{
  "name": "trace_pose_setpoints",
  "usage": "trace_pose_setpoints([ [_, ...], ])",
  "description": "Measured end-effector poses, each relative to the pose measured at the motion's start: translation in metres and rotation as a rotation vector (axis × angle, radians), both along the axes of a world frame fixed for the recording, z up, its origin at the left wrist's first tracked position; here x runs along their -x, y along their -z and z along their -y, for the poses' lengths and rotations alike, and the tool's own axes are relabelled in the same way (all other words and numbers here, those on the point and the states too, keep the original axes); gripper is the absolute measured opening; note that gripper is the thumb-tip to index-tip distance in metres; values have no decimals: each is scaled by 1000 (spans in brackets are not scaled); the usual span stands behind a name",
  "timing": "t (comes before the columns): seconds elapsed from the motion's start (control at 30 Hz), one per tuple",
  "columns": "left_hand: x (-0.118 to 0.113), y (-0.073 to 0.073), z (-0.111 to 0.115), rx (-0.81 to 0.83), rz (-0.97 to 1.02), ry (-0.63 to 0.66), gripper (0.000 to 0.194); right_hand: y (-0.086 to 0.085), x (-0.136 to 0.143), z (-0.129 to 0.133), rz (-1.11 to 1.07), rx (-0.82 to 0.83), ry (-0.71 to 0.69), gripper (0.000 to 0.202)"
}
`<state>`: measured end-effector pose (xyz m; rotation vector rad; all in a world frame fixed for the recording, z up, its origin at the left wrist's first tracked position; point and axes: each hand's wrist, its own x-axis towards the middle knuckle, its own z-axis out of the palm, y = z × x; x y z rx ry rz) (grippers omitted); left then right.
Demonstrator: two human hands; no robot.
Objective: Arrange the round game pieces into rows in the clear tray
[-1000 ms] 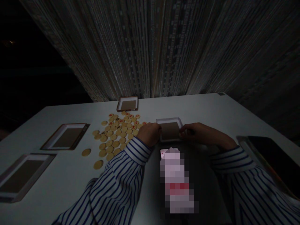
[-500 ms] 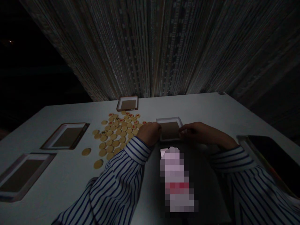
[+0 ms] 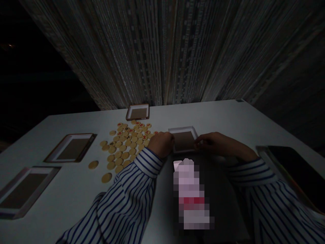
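A shallow open box (image 3: 183, 128) with a white rim and brown inside lies on the white table between my hands. My left hand (image 3: 161, 143) is closed at the box's left edge, its fingertips mostly hidden. At the right edge, my right hand (image 3: 212, 143) has its thumb and fingers pressed together on the rim. Left of my left hand, round wooden pieces (image 3: 123, 148), some with red or black characters, lie spread in a loose group. Two single pieces (image 3: 93, 164) sit apart from them, nearer the left.
Three more shallow boxes stand on the table: one at the back (image 3: 137, 119), one at the left (image 3: 90, 140), one at the front left (image 3: 54, 171). A dark flat object (image 3: 291, 169) lies at the right. Below my hands is a pixelated pink area (image 3: 189, 189). A striped curtain (image 3: 162, 51) hangs behind.
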<state>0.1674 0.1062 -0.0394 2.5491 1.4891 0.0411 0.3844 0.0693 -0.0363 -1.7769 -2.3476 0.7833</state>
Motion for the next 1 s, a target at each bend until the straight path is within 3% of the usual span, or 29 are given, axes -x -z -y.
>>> trace_pose_setpoints([
  [1.0, 0, 2, -1, -3, 10, 6, 29, 1, -1, 1, -33, 5, -31, 30],
])
